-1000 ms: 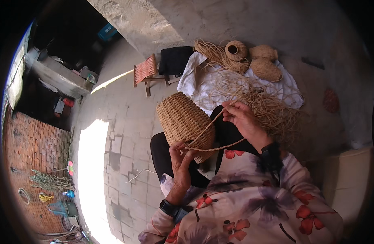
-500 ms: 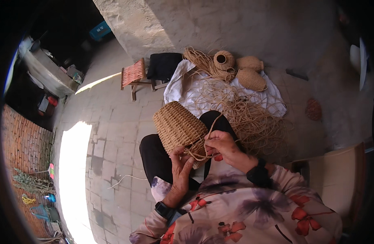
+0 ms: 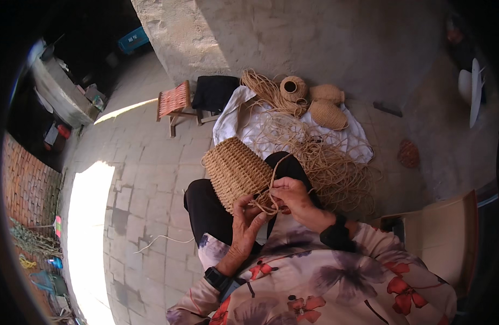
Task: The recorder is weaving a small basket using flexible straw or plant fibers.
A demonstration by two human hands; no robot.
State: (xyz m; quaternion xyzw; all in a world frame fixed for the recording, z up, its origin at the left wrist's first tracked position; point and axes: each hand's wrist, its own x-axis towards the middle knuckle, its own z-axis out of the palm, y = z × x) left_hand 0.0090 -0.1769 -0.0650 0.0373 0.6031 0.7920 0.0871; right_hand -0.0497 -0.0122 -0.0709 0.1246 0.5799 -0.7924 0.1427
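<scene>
Across my knees lies a tan woven basket (image 3: 236, 170) of thick twisted cord, tilted with its near rim toward me. My left hand (image 3: 245, 225) grips that rim, fingers and thumb closed on it. On the right of the rim, my right hand (image 3: 294, 196) pinches a loose length of cord (image 3: 275, 170), which loops up from the weave and bends over toward my right knee. Short strands cross between the two hands at the rim. Exactly how they pass through the weave is hidden by my fingers.
Beyond my knees, a tangled heap of cord (image 3: 333, 170) spreads over a white cloth (image 3: 226, 125). Several woven vessels (image 3: 329, 115) stand at the cloth's far side. Small folding stools (image 3: 173, 101) are by the wall. An open cardboard box (image 3: 442, 238) sits at my right.
My right hand has shifted slightly down and left with the cord, closer to the left hand. The view has turned a little; the basket stays on my knees.
</scene>
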